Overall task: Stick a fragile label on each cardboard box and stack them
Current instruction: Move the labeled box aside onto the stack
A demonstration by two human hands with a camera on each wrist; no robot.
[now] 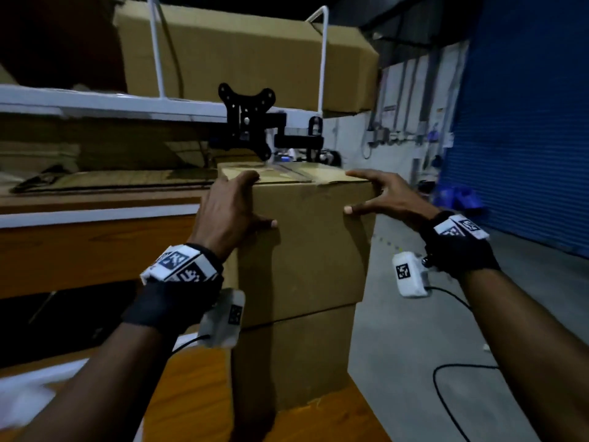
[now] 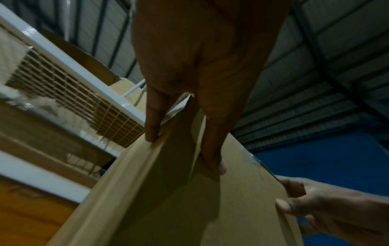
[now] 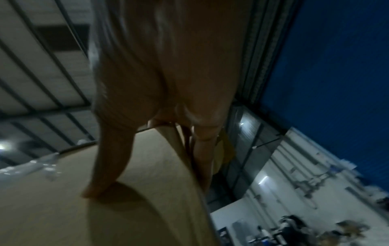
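Cardboard boxes in the stack: two plain brown corrugated boxes, the upper box (image 1: 306, 244) resting on the lower box (image 1: 296, 358), near the right end of the orange wooden worktop (image 1: 197, 393).
Upper box, look: matte brown faces, top flaps closed, a strip of clear tape (image 1: 318, 183) running over the near top edge; its base sits slightly out of line with the lower box.
Fragile label: none can be made out on the faces that show.
Hands: two, both bare, each with a black wrist strap carrying white coded tags.
Left hand (image 1: 232, 205): on the upper box's near left corner, fingers (image 2: 152, 119) hooked over the top edge, thumb laid flat against the near face; it grips the corner.
Right hand (image 1: 392, 194): at the upper box's near right corner, fingers (image 1: 360, 175) spread and fairly straight, resting on the top edge, thumb tip touching the near face. In the right wrist view the other fingers reach down the box's right side.
Other boxes: one large brown carton (image 1: 242, 55) on the white shelf (image 1: 105, 102) at the far left, above the stack, with flattened cardboard lying beneath the shelf.
Monitor mount: one black metal bracket (image 1: 247, 119) just beyond the upper box.
Far right: one blue roller shutter (image 1: 526, 116) and a grey concrete floor (image 1: 414, 330) with a black cable lying on it.
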